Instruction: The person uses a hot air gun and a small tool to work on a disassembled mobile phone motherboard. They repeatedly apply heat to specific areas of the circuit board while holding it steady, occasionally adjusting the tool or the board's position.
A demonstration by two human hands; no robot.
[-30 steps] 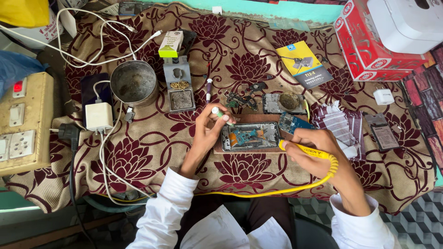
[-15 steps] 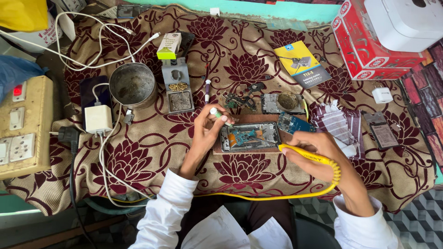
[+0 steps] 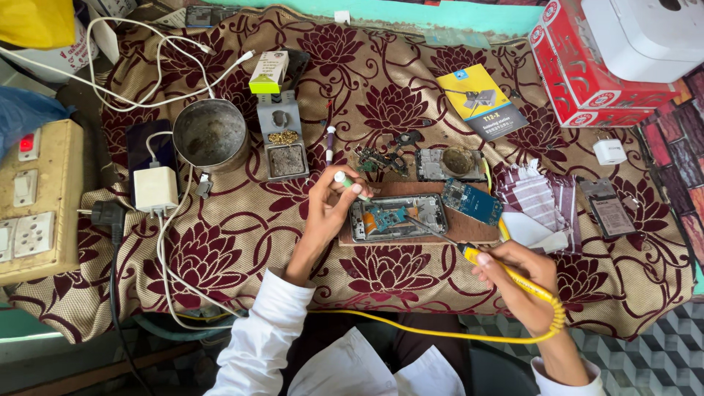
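Note:
An opened phone (image 3: 397,217) with its circuit board showing lies on a brown board (image 3: 484,233) in the middle of the patterned cloth. My left hand (image 3: 328,209) grips a small white and green tube (image 3: 350,185), whose tip points down at the phone's left end. My right hand (image 3: 515,273) holds a yellow soldering iron (image 3: 506,275); its thin metal tip reaches up and left onto the phone's board. The iron's coiled yellow cord (image 3: 469,336) loops under my right wrist.
A round metal bowl (image 3: 211,135), a grey tip-cleaner stand (image 3: 284,147), a white charger (image 3: 155,189) with cables and a beige switchboard (image 3: 33,202) lie left. Loose phone parts (image 3: 451,164), a blue circuit board (image 3: 471,202), striped cloth (image 3: 535,196) and red box (image 3: 587,70) lie right.
My right hand has drawn back toward me and to the right, so the iron now reaches the phone at a longer slant. The left hand stays over the phone's left end.

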